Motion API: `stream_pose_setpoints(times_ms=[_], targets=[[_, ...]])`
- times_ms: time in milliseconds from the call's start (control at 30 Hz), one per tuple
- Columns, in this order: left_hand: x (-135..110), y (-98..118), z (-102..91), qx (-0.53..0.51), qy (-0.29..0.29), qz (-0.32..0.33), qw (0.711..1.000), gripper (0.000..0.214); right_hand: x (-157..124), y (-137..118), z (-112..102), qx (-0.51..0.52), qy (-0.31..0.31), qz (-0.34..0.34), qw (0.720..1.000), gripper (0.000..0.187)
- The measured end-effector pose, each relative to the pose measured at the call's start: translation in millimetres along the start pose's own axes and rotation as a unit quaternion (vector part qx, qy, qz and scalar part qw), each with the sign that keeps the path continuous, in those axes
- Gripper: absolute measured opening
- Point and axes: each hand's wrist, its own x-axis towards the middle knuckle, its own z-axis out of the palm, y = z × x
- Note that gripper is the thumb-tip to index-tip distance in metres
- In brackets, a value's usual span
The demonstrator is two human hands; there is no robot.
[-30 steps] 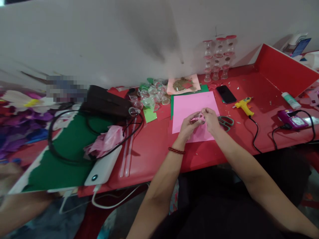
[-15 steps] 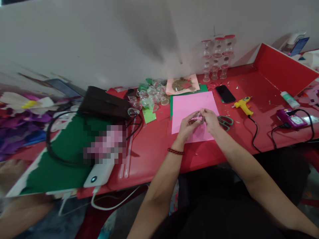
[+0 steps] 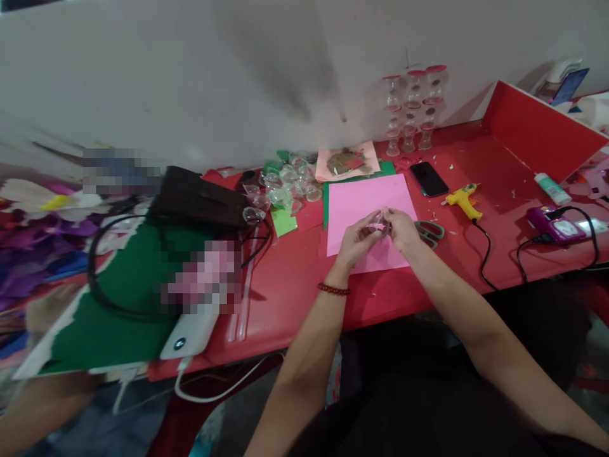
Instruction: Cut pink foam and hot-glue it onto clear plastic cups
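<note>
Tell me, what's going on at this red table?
A person is holding a small see-through piece between the left hand and the right hand, over a pink sheet. Its exact shape is hard to tell. Scissors lie beside the right hand, with a yellow glue gun farther right. Clear cups are heaped to the left, and cup stacks stand near the wall.

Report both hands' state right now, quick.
Left hand: closed around a small, clear, rounded plastic cup.
Right hand: fingertips at the cup's side; its grip is partly hidden, so can't tell if closed on it.
</note>
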Motion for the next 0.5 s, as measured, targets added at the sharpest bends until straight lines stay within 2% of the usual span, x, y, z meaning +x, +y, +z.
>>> stream_pose_setpoints(times_ms=[100, 200, 333, 500], targets=[[0, 0, -3.2, -0.016, -0.002, -0.002, 1.0, 0.06, 0, 1, -2, -0.081, -0.01, -0.085, 0.993, 0.028], [-1, 3, -4.8, -0.045, -0.01, -0.012, 0.999, 0.059, 4, 2, -5, -0.131, 0.016, -0.153, 0.979, 0.03], [-4, 10, -2.9, -0.097, -0.028, -0.016, 0.995, 0.056, 10, 2, -11, -0.131, 0.069, -0.174, 0.974, 0.039], [-3, 13, -3.4, -0.132, -0.008, -0.005, 0.991, 0.055, 10, 0, -13, -0.134, 0.061, -0.182, 0.972, 0.056]])
